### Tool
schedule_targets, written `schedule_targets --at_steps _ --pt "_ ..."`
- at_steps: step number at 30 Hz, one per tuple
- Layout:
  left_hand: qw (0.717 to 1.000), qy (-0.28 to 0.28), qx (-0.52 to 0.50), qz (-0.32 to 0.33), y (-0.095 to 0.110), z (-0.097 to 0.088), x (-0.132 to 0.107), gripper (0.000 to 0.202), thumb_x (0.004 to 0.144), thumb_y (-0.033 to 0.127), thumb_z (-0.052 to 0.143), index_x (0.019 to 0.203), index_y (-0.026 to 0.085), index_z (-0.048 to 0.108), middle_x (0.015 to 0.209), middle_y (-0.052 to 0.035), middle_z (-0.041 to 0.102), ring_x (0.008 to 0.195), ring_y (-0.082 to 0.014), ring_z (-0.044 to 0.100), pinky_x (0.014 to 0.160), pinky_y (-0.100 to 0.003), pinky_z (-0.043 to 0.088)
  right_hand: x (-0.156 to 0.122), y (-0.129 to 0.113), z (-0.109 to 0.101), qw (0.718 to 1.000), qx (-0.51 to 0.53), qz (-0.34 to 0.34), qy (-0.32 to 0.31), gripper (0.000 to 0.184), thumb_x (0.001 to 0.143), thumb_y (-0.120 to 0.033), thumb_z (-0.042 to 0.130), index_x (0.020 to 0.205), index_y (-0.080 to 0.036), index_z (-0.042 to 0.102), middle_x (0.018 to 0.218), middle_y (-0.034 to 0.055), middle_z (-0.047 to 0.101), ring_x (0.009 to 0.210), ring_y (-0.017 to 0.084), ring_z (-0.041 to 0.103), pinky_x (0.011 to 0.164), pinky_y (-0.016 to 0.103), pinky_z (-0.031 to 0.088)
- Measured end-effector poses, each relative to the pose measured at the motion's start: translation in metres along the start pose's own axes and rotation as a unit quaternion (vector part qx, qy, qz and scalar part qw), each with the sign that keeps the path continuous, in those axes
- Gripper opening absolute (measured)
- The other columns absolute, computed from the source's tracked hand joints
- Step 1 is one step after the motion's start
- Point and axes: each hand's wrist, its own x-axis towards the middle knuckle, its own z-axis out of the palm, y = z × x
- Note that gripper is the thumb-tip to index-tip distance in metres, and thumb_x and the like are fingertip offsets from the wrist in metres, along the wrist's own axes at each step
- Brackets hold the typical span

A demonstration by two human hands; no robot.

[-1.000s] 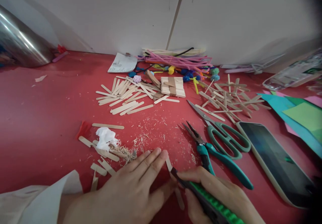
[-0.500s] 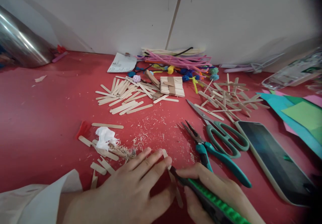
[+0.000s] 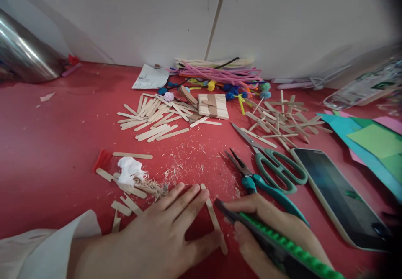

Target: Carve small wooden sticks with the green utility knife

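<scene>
Under the fingers and thumb of my left hand, a popsicle stick is pressed onto the red table. The hand lies flat with its fingers stretched out. My right hand is wrapped round a green and black utility knife. The knife's tip is just right of the stick and apart from it. Wood shavings are scattered beyond my hands. Cut stick pieces, a small shavings pile and a crumpled white tissue lie left of my fingers.
Pliers, green-handled scissors and a phone lie to the right. Behind are loose sticks, a bundle of sticks, pink pipe cleaners and another stick heap. Coloured paper is at far right, a metal bottle at far left.
My right hand has drawn the knife tip off the stick, slightly to the right and toward me. My left hand still presses the stick. The view has shifted slightly.
</scene>
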Motion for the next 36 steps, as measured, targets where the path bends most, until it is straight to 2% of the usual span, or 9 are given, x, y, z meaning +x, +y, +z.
schedule_targets --at_steps 5,10,17,20,26,31,36 --pt "1.000 0.001 0.002 -0.001 0.001 0.001 0.000 0.054 0.085 0.036 0.051 0.136 0.026 0.038 0.140 -0.0155 0.039 0.126 -0.0326 0.039 0.100 -0.048 0.032 -0.003 -0.004 0.011 0.999 0.050 0.012 -0.001 0.019 0.077 -0.010 0.041 0.079 -0.023 0.054 0.056 -0.0076 0.060 0.041 0.005 0.058 0.046 0.012 0.048" --pt "1.000 -0.003 -0.007 -0.007 0.001 0.000 -0.001 0.051 0.086 0.035 0.049 0.136 0.026 0.039 0.140 -0.0145 0.038 0.127 -0.0314 0.038 0.101 -0.045 0.033 -0.005 -0.004 0.014 0.999 0.029 0.022 -0.014 0.017 0.078 -0.012 0.040 0.077 -0.022 0.054 0.053 -0.0066 0.057 0.039 0.006 0.055 0.043 0.014 0.046" --pt "1.000 0.005 -0.007 -0.015 0.001 0.001 -0.002 0.052 0.086 0.031 0.050 0.137 0.026 0.037 0.140 -0.0118 0.040 0.127 -0.0277 0.039 0.101 -0.041 0.033 -0.011 -0.002 0.018 0.999 0.028 -0.002 -0.024 0.016 0.079 -0.010 0.039 0.080 -0.021 0.050 0.053 -0.0062 0.056 0.037 0.006 0.051 0.040 0.016 0.041" --pt "1.000 0.008 -0.015 -0.018 0.002 0.002 -0.001 0.051 0.087 0.034 0.048 0.136 0.024 0.038 0.138 -0.0107 0.043 0.126 -0.0268 0.040 0.101 -0.040 0.032 -0.012 -0.003 0.019 0.999 0.014 -0.003 -0.031 0.016 0.078 -0.010 0.038 0.080 -0.021 0.049 0.051 -0.0059 0.054 0.037 0.007 0.051 0.039 0.017 0.039" --pt "0.999 -0.009 -0.026 -0.023 0.002 0.002 -0.001 0.053 0.084 0.041 0.051 0.134 0.023 0.042 0.139 -0.0125 0.041 0.128 -0.0293 0.037 0.103 -0.042 0.030 -0.011 -0.004 0.017 0.999 0.004 -0.009 -0.042 0.015 0.078 -0.011 0.037 0.079 -0.021 0.048 0.051 -0.0067 0.053 0.036 0.007 0.049 0.039 0.017 0.039" --pt "0.999 -0.019 -0.034 -0.027 0.000 0.005 -0.002 0.065 0.079 0.044 0.057 0.137 0.025 0.036 0.143 -0.0150 0.032 0.129 -0.0321 0.034 0.103 -0.044 0.030 -0.010 -0.004 0.014 0.998 0.001 -0.025 -0.053 0.015 0.078 -0.009 0.038 0.080 -0.021 0.046 0.051 -0.0061 0.054 0.036 0.007 0.049 0.038 0.017 0.039" --pt "0.999 -0.015 -0.042 -0.031 0.001 0.007 -0.001 0.065 0.079 0.046 0.057 0.137 0.025 0.036 0.144 -0.0161 0.031 0.128 -0.0334 0.035 0.102 -0.046 0.030 -0.013 -0.004 0.015 0.999 -0.012 -0.028 -0.043 0.016 0.076 -0.009 0.038 0.080 -0.022 0.046 0.051 -0.0057 0.056 0.037 0.008 0.053 0.039 0.017 0.040"
